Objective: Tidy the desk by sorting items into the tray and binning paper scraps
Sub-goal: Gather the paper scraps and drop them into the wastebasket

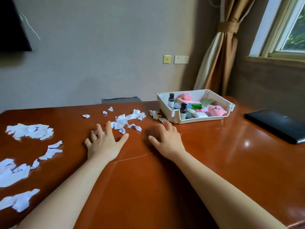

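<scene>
Mid-frame on a glossy reddish wooden desk (206, 154), the left hand (105, 142) and right hand (166, 139) lie with fingers spread, holding nothing, near crumpled white paper scraps (125, 120); a white plastic tray (175, 113) sits upper right.

My desk (206, 162) is glossy reddish-brown, strewn with white paper scraps (29, 131). The tray (204, 119) is cream-white and holds two pale bottles with black caps (183, 108), a pink plush (216, 110) and something green (196, 106). Beside it lies a black folder (279, 124). The curtain (219, 52) is tan and cream.
</scene>
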